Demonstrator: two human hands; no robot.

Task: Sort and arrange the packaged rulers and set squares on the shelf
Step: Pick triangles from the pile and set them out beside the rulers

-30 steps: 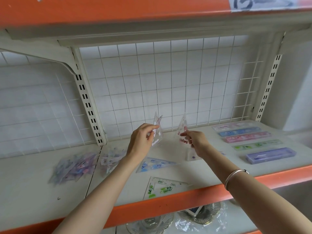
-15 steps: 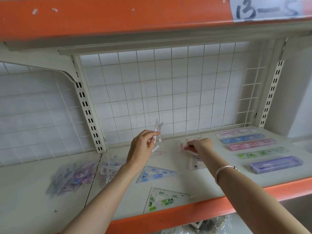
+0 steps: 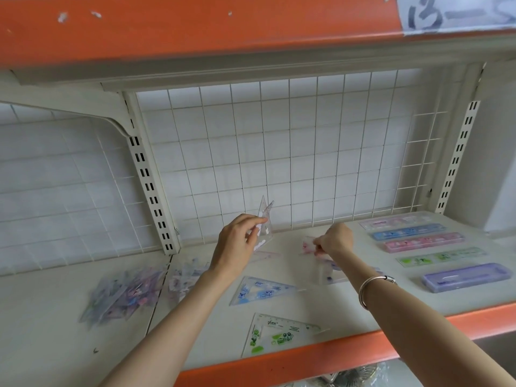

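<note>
White wire grid backs the cream shelf. Near its back edge my left hand pinches clear plastic set squares upright; my right hand pinches a pink-printed packaged set square. Light, stiff, slippery, I judge: grip corners.

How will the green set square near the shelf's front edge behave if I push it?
The green set square looks thin, flat, in a glossy packet, so it likely slides easily on the smooth shelf. Probably light and stiff. Lying close to the front edge, it might fall off.
</note>
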